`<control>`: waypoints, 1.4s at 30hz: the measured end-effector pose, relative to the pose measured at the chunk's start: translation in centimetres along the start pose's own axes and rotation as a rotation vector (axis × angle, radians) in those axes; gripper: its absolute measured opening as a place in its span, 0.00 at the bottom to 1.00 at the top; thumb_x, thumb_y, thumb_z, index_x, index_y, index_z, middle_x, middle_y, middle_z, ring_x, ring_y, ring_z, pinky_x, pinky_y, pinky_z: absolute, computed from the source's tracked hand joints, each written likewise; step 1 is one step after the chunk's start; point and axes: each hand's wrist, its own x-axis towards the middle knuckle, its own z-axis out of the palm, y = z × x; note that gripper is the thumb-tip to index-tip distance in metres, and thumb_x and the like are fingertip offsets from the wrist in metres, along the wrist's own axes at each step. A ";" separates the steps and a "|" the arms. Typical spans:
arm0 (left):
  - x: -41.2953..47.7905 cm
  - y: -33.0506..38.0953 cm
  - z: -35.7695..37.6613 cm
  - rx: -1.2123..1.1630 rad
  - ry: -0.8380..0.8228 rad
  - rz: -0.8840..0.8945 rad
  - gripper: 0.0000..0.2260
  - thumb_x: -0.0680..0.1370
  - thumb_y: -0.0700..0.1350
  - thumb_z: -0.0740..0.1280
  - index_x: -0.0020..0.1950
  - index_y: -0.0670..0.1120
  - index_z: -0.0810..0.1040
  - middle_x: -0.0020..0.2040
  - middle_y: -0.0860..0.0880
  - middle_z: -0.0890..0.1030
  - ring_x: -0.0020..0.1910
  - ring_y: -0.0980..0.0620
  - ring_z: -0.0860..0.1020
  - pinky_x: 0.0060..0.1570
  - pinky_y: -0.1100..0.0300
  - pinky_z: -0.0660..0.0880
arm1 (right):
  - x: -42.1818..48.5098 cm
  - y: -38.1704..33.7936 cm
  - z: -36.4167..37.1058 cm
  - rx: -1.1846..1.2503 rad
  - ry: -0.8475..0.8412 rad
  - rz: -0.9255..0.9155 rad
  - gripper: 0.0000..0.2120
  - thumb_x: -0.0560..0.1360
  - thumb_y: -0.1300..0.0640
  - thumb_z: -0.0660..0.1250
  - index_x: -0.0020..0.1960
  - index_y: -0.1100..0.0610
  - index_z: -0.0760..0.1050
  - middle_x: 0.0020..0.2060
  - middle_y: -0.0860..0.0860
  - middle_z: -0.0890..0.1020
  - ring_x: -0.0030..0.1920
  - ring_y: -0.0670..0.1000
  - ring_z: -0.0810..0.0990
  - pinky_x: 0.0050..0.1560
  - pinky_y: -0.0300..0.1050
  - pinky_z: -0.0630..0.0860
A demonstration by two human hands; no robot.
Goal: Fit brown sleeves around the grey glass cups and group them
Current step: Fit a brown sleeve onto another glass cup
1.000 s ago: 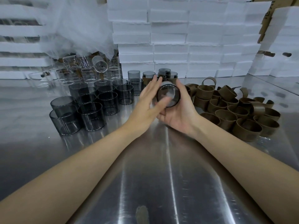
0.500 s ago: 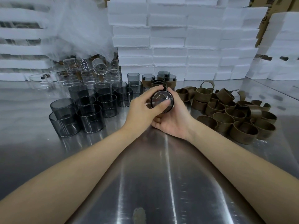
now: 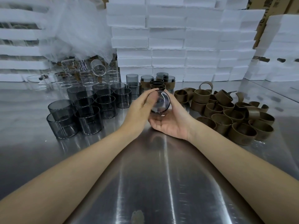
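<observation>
- Cup (image 3: 160,103) sits at centre above the table (image 3: 145,175), on its side with the base toward you, between both hands.
- Your left hand (image 3: 140,109) curls its fingers round the cup's left wall. Your right hand (image 3: 169,122) lies palm up, cradling it from below with fingers round the right wall.
- Risk: the glass is smooth and tilted. A slack grip while you push on a sleeve probably lets it slip onto the steel.
- Risk: pushing from one side only likely seats the sleeve crooked.
- Risk: the bare cups (image 3: 89,113) stand packed just left of your left wrist. A wide sweep toward them could knock glass on glass.
- Sleeves (image 3: 226,113) lie heaped to the right, near your right forearm, where a careless reach could scatter them.
- Hidden: you cannot tell whether a sleeve is on this cup. Your hands cover its wall and the cup is blurred.
- Hidden: the sleeved group (image 3: 159,83) behind your hands is partly blocked, so its count is unclear.
- The clear glasses (image 3: 90,73) at back left are hard to separate.
</observation>
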 end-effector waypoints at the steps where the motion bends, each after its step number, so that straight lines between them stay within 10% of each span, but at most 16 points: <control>1: 0.0 -0.2 0.2 0.024 -0.008 0.005 0.15 0.74 0.56 0.71 0.58 0.55 0.77 0.48 0.63 0.83 0.51 0.65 0.80 0.50 0.73 0.72 | 0.0 0.0 0.0 0.012 -0.005 -0.003 0.28 0.68 0.39 0.71 0.54 0.61 0.77 0.45 0.58 0.82 0.42 0.55 0.83 0.42 0.45 0.81; 14: 0.3 0.0 0.7 0.076 0.099 0.053 0.11 0.72 0.48 0.76 0.50 0.53 0.78 0.43 0.61 0.83 0.45 0.63 0.81 0.45 0.72 0.73 | -0.3 -0.5 0.1 0.161 -0.031 0.109 0.31 0.62 0.44 0.77 0.59 0.57 0.76 0.50 0.60 0.82 0.48 0.58 0.82 0.51 0.48 0.81; 25: 0.1 0.4 0.8 0.098 0.226 0.069 0.11 0.83 0.50 0.61 0.44 0.53 0.80 0.34 0.60 0.81 0.37 0.63 0.78 0.42 0.67 0.74 | -0.6 -0.4 0.3 0.050 -0.090 0.132 0.24 0.68 0.40 0.73 0.54 0.58 0.78 0.50 0.57 0.79 0.50 0.56 0.81 0.55 0.45 0.77; 33: 0.2 -0.7 0.2 0.123 0.262 0.039 0.16 0.85 0.51 0.51 0.63 0.51 0.76 0.56 0.57 0.82 0.56 0.60 0.79 0.60 0.60 0.75 | -0.4 0.7 0.7 -0.149 -0.115 -0.076 0.27 0.68 0.45 0.71 0.62 0.59 0.74 0.56 0.60 0.80 0.57 0.57 0.82 0.58 0.48 0.79; 39: -0.2 -0.2 0.1 0.202 0.129 0.235 0.27 0.76 0.27 0.52 0.71 0.47 0.71 0.66 0.49 0.77 0.68 0.59 0.72 0.70 0.63 0.66 | 0.3 1.1 0.1 -0.411 0.109 -0.404 0.24 0.72 0.66 0.72 0.64 0.60 0.66 0.56 0.56 0.78 0.60 0.58 0.79 0.62 0.55 0.76; 42: -0.6 0.1 0.6 0.515 0.002 0.387 0.23 0.78 0.32 0.54 0.71 0.42 0.73 0.71 0.47 0.73 0.74 0.54 0.65 0.75 0.59 0.58 | 0.3 1.3 0.1 -0.768 0.341 -0.623 0.19 0.72 0.67 0.70 0.59 0.56 0.67 0.50 0.51 0.79 0.54 0.51 0.79 0.48 0.36 0.78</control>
